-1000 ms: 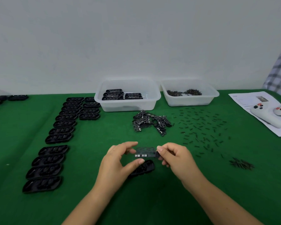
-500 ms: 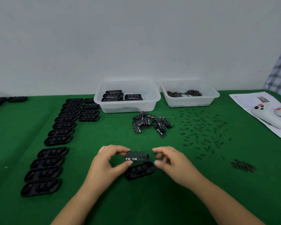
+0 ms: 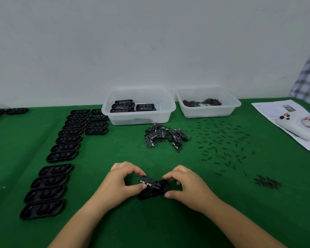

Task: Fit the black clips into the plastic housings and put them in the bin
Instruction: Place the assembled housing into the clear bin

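Your left hand (image 3: 123,183) pinches the black clip (image 3: 149,182) over the housing (image 3: 153,190) at lower middle of the frame; your right hand (image 3: 184,185) seems to grip the housing so it stays put.

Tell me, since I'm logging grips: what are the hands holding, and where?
Left hand pinches the black clip at its left end; right hand grips the housing at its right end.

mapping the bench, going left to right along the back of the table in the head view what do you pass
Rows of empty housings → bin with finished housings → bin of small dark parts → paper sheet → white controllers.
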